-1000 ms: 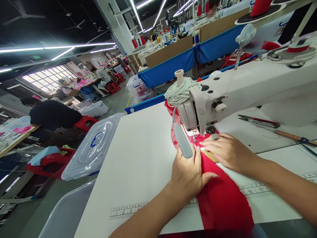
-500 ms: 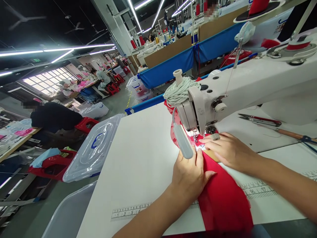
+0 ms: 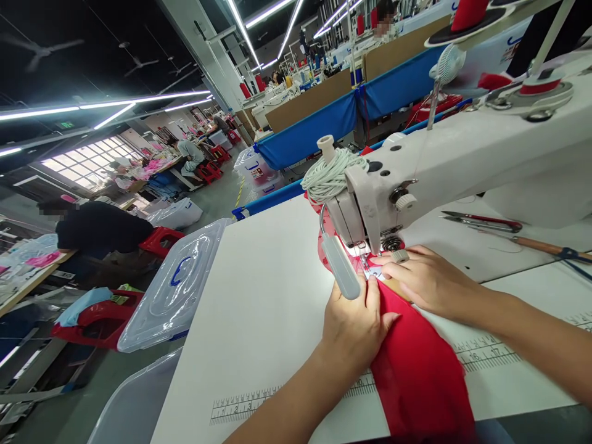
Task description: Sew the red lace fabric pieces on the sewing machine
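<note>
A long strip of red fabric (image 3: 419, 364) runs from the presser foot (image 3: 365, 262) of a white sewing machine (image 3: 444, 163) toward the table's front edge. My left hand (image 3: 354, 324) is closed on the strip's left side just before the needle, its thumb over the cloth; the grey lamp (image 3: 341, 268) covers part of its fingers. My right hand (image 3: 423, 280) lies right of the presser foot, fingers together at the fabric's edge, some fingertips hidden below the machine head. Thinner patterned red cloth (image 3: 324, 246) shows behind and left of the needle.
Thread snips (image 3: 485, 220) and a wooden-handled tool (image 3: 539, 245) lie right on the white table (image 3: 259, 296). Coiled pale cord (image 3: 330, 176) sits on the machine head. Lidded plastic bins (image 3: 180, 280) and a red stool (image 3: 99, 317) stand left. Other people sit farther off.
The camera view has shifted slightly. Both hands keep nearly the same place by the presser foot, and the fabric's lower part lies a little differently.
</note>
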`<state>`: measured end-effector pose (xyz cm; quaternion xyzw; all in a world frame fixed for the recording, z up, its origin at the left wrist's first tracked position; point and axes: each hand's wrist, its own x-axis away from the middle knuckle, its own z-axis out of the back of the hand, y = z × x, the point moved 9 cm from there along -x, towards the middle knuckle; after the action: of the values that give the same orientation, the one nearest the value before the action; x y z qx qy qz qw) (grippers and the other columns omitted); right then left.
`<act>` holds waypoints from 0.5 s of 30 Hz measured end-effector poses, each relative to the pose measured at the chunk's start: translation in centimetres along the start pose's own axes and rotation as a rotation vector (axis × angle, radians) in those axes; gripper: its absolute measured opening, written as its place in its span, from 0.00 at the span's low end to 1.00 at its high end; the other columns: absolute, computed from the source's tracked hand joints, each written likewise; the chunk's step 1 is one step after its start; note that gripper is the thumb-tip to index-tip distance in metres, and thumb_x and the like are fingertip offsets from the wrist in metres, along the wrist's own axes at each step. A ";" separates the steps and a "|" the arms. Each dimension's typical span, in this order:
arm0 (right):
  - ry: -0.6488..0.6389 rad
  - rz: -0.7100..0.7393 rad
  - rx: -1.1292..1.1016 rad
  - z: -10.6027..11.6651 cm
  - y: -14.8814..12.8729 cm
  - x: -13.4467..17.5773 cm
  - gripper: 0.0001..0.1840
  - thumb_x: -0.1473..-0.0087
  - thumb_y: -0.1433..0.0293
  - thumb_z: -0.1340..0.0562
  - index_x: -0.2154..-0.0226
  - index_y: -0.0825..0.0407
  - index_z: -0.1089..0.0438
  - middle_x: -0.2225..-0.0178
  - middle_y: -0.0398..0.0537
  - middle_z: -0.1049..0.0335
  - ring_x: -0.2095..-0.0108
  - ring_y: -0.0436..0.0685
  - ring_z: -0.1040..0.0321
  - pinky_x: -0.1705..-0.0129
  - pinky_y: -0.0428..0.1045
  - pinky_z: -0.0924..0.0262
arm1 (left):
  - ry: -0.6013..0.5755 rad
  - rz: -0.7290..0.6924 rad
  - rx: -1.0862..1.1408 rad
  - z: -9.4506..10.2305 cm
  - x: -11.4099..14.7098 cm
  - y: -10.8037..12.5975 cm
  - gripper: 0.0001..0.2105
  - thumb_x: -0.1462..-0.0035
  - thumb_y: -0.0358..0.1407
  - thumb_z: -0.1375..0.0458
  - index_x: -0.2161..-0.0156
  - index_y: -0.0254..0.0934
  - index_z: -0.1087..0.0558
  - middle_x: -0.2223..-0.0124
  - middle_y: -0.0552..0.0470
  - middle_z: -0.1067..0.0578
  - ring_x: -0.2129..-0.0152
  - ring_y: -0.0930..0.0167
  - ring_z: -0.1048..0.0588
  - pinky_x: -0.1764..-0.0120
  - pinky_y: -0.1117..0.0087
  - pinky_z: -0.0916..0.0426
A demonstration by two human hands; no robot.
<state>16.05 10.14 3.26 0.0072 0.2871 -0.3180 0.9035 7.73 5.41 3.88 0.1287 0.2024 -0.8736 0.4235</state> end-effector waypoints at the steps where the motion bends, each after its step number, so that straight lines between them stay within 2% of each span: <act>1: -0.002 0.007 0.008 0.0 -0.1 0.0 0.13 0.40 0.76 0.48 0.69 0.50 0.30 0.63 0.52 0.22 0.57 0.58 0.27 0.56 0.54 0.39 | 0.009 -0.006 -0.001 0.1 0.0 0.0 0.25 0.33 0.48 0.49 0.49 0.25 0.28 0.53 0.36 0.23 0.56 0.59 0.24 0.55 0.59 0.27; 7: 0.001 0.009 0.018 -0.1 -0.1 0.0 0.12 0.40 0.77 0.48 0.70 0.51 0.32 0.63 0.53 0.22 0.57 0.59 0.26 0.55 0.55 0.38 | -0.038 0.014 0.015 -0.4 -0.1 -0.1 0.23 0.35 0.46 0.46 0.47 0.26 0.29 0.53 0.36 0.23 0.53 0.58 0.25 0.54 0.57 0.26; 12: -0.005 -0.002 -0.024 0.0 0.2 -0.1 0.12 0.42 0.78 0.48 0.71 0.50 0.34 0.61 0.53 0.23 0.56 0.60 0.27 0.55 0.57 0.36 | -0.037 0.052 0.043 -0.5 0.2 -0.4 0.19 0.35 0.38 0.50 0.47 0.26 0.30 0.48 0.35 0.25 0.52 0.57 0.25 0.51 0.54 0.28; 15: 0.040 0.022 -0.043 0.8 0.1 -0.2 0.12 0.43 0.79 0.48 0.67 0.50 0.32 0.61 0.51 0.23 0.58 0.59 0.26 0.58 0.55 0.33 | -0.018 0.068 0.109 -0.6 0.4 -1.1 0.18 0.35 0.34 0.52 0.46 0.27 0.31 0.46 0.35 0.26 0.50 0.58 0.26 0.49 0.54 0.28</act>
<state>16.38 10.16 3.98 -0.0029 0.3117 -0.3014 0.9011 6.60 6.02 3.46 0.1506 0.1461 -0.8696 0.4470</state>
